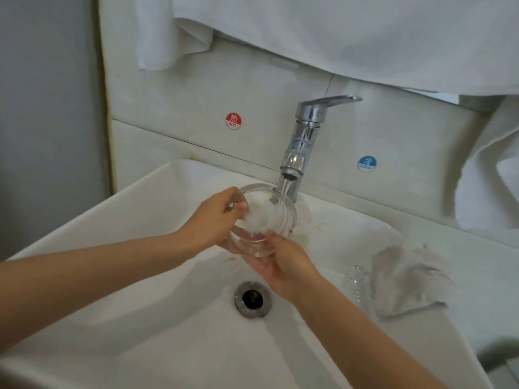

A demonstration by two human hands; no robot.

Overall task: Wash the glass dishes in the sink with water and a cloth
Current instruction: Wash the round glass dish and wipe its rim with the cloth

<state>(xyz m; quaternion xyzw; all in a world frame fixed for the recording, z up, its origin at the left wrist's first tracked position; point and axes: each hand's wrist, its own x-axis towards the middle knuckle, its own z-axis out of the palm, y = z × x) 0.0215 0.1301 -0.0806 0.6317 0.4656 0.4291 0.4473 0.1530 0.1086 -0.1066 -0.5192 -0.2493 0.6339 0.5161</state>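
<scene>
While scrubbing, per the head view, hold the glass dish [252, 245] tilted just below the tap [304, 130], gripped from beneath by the right hand [283, 265]. Pinch the white cloth [257, 217] in the left hand [214, 220], sweep round inside, and avoid knocking the spout.

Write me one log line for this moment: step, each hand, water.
step: wiping glass dish | left hand: pinches cloth inside | right hand: holds glass dish | tap: running
</scene>
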